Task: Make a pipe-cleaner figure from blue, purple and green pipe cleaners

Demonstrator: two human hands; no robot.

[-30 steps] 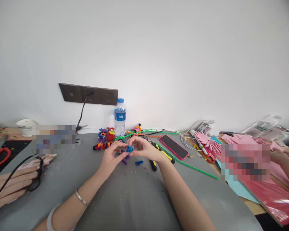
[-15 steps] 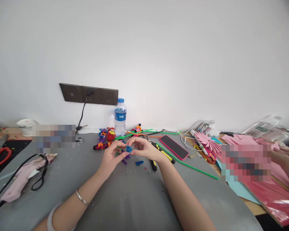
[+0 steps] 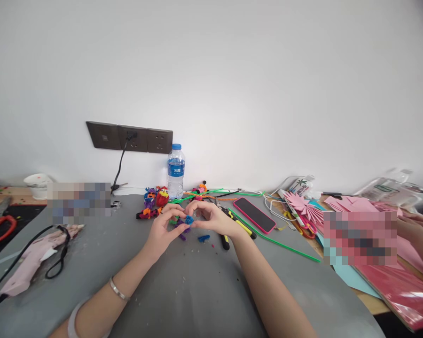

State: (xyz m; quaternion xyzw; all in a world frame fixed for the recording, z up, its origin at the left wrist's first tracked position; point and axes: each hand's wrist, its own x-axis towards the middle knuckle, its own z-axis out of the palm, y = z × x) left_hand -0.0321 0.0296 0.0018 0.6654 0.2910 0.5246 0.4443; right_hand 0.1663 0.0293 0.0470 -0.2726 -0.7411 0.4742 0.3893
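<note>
A small fuzzy blue ball (image 3: pixel 189 220), which looks like coiled pipe cleaner, is pinched between my two hands above the grey table mat. My left hand (image 3: pixel 165 230) grips it from the left with thumb and fingers. From the right, the fingertips of my right hand (image 3: pixel 213 218) close on it too. Below and to the right lies a short blue fuzzy piece (image 3: pixel 203 238). Purple fuzzy pieces (image 3: pixel 182 236) show partly under my hands. Behind them are a purple and orange figure (image 3: pixel 149 199) and a red figure with a yellow face (image 3: pixel 162 195).
Yellow-black pliers (image 3: pixel 242 225), a pink-edged phone (image 3: pixel 254 215) and a long green pipe cleaner (image 3: pixel 289 249) lie right. A water bottle (image 3: pixel 176 173) stands behind. Left is a pink glue gun (image 3: pixel 30 267) with its cord. Another person's hand (image 3: pixel 418 234) is over pink paper at far right.
Both hands stay in nearly the same place. The blue ball has shifted slightly between the fingertips, with small finger movements around it.
</note>
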